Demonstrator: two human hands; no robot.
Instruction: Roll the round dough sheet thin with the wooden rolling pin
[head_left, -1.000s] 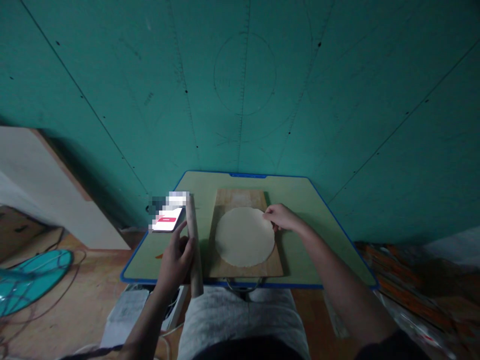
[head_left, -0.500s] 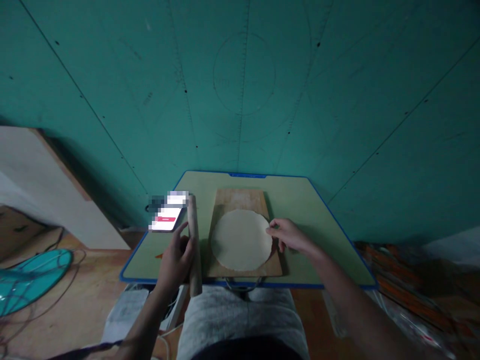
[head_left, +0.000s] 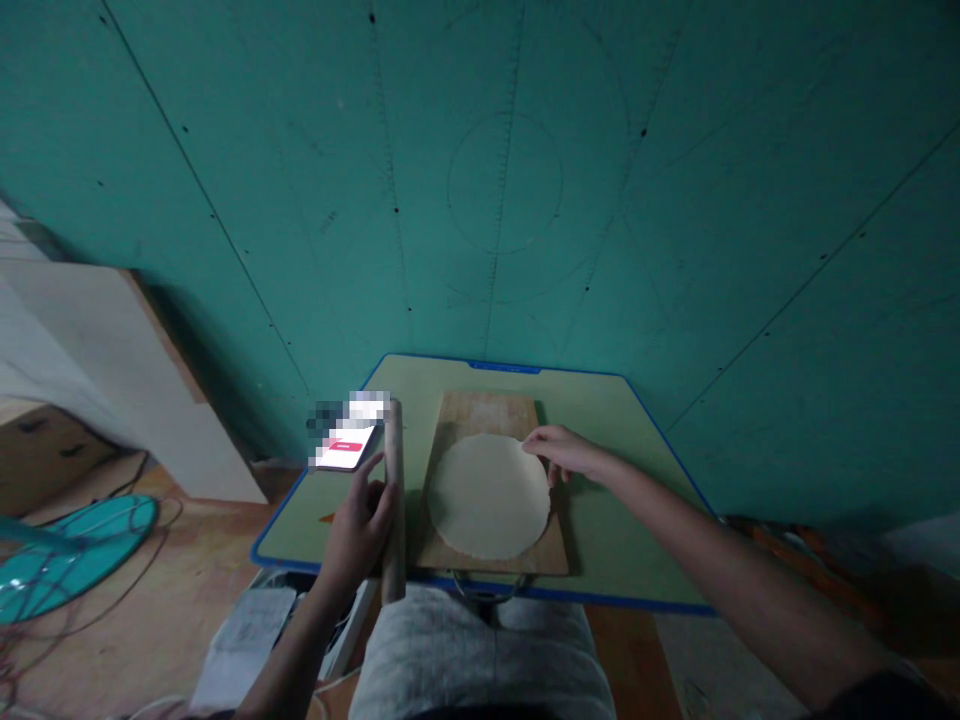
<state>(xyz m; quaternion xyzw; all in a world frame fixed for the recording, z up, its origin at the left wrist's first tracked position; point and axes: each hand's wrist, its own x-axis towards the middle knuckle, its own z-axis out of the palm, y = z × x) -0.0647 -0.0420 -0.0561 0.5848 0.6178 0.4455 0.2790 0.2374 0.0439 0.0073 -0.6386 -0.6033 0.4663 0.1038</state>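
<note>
A thin, roughly round sheet of dough (head_left: 487, 500) lies on a wooden cutting board (head_left: 487, 408). My right hand (head_left: 561, 452) pinches the dough's upper right edge between thumb and fingertips. To the left of the board, my left hand (head_left: 363, 518) is closed on a wooden rolling pin (head_left: 394, 470), with its index finger reaching forward along it; some of its fingers are hidden. The pin points away from me and its near end sticks out past the table's front edge.
The small table (head_left: 637, 540) has a blue rim and stands against a green wall (head_left: 510, 180). A lit phone (head_left: 349, 448) lies at its left side. The board's metal handle (head_left: 487, 597) overhangs the front edge. Cables and a teal round base (head_left: 82, 560) are on the floor at left.
My right hand has shifted from the dough's right edge further up along its rim. My left hand stays at the rolling pin. The whole view has tilted and shifted slightly.
</note>
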